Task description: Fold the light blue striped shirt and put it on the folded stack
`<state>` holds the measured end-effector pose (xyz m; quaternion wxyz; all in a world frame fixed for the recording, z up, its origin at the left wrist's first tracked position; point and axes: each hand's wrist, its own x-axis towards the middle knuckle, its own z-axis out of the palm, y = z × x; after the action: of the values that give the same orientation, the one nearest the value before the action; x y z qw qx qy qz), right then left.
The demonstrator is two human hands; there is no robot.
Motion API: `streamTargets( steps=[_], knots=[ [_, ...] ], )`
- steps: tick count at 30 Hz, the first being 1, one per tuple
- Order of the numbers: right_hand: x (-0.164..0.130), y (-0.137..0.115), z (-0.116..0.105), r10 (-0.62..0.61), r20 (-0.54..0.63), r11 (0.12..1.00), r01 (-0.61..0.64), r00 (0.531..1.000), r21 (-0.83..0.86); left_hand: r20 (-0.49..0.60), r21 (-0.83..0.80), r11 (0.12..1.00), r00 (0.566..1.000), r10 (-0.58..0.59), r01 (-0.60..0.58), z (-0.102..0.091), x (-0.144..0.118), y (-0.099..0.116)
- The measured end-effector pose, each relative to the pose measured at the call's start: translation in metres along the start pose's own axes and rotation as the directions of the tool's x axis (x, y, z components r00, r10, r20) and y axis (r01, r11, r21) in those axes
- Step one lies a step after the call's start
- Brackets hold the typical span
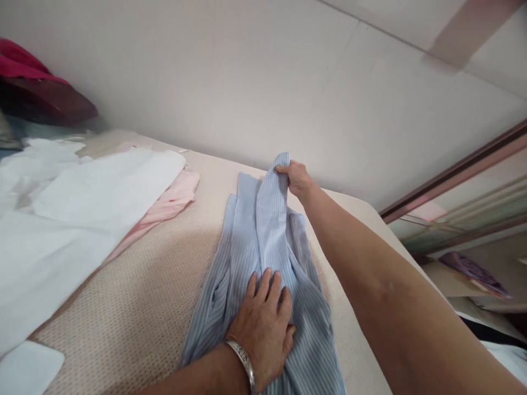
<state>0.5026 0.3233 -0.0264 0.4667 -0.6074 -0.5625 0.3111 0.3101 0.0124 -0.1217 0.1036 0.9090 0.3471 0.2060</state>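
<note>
Head view, near: my left hand (263, 323), fingers spread flat, pins the blue striped shirt (263, 263) to the beige padded table (135, 307) so it stays taut. Farther: right hand (297, 178) pinches its far end, lifted. White fabric (74, 219), pink cloth (168, 203) lie left.

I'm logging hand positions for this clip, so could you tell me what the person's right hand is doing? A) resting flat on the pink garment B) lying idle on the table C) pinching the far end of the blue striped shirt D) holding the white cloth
C: the right hand pinches the far end of the blue striped shirt, while the left hand presses flat on it.
</note>
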Motion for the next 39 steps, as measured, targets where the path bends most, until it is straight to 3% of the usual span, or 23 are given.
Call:
streamTargets(
  steps=[5, 9, 11, 12, 16, 18, 20, 22, 25, 28, 32, 35, 37, 39],
  knots=[
    [-0.072, -0.015, -0.030, -0.072, 0.219, 0.992, 0.046, 0.973, 0.122, -0.006, -0.013, 1.000, 1.000, -0.004, 0.004, 0.001, 0.000, -0.001],
    [-0.137, -0.008, -0.064, -0.028, 0.547, 0.999, 0.033, 0.837, 0.000, -0.011, -0.016, 1.000, 1.000, -0.004, 0.004, 0.001, 0.000, -0.001],
    [-0.155, 0.002, -0.071, 0.012, 0.568, 0.998, 0.028, 0.823, -0.061, -0.008, -0.014, 1.000, 1.000, 0.000, 0.000, 0.000, 0.000, -0.001],
    [-0.158, 0.007, -0.071, 0.017, 0.539, 0.996, 0.033, 0.842, -0.082, -0.006, -0.012, 1.000, 1.000, 0.002, -0.002, -0.001, 0.000, -0.001],
    [-0.132, 0.018, -0.047, -0.004, 0.307, 0.976, 0.070, 0.952, -0.205, -0.017, -0.001, 1.000, 1.000, 0.002, -0.002, 0.000, 0.001, -0.001],
    [-0.102, 0.019, -0.025, 0.069, 0.128, 0.955, -0.028, 0.989, -0.296, -0.020, 0.001, 1.000, 1.000, 0.003, -0.003, 0.001, 0.001, -0.001],
    [-0.069, 0.019, -0.002, 0.209, -0.062, 0.922, -0.218, 0.976, -0.321, -0.003, 0.002, 1.000, 1.000, 0.000, 0.000, 0.002, 0.001, -0.001],
    [-0.039, 0.021, 0.019, 0.301, -0.139, 0.896, -0.329, 0.944, -0.297, 0.022, -0.001, 1.000, 1.000, -0.002, 0.002, 0.001, 0.002, -0.002],
    [-0.009, 0.023, 0.047, 0.382, -0.160, 0.880, -0.411, 0.910, -0.238, 0.067, -0.012, 1.000, 0.998, 0.007, -0.006, -0.002, 0.002, -0.003],
    [0.000, 0.016, 0.063, 0.378, -0.135, 0.900, -0.398, 0.916, -0.178, 0.095, -0.027, 1.000, 0.995, 0.009, -0.007, -0.003, 0.002, -0.004],
    [-0.023, -0.006, 0.051, 0.230, -0.056, 0.967, -0.235, 0.972, -0.095, 0.080, -0.021, 1.000, 0.997, -0.001, 0.003, -0.001, 0.002, -0.003],
    [-0.070, -0.020, 0.021, -0.007, 0.131, 1.000, 0.010, 0.991, -0.022, 0.045, -0.005, 1.000, 0.999, -0.001, 0.002, 0.002, 0.001, -0.002],
    [-0.110, -0.023, -0.002, -0.133, 0.337, 0.989, 0.145, 0.932, -0.013, 0.021, 0.003, 1.000, 1.000, 0.004, -0.004, 0.003, 0.000, -0.002],
    [-0.145, -0.021, -0.022, -0.051, 0.575, 0.995, 0.089, 0.816, -0.039, 0.007, 0.011, 1.000, 1.000, 0.013, -0.013, 0.004, -0.001, -0.002]
  ],
)
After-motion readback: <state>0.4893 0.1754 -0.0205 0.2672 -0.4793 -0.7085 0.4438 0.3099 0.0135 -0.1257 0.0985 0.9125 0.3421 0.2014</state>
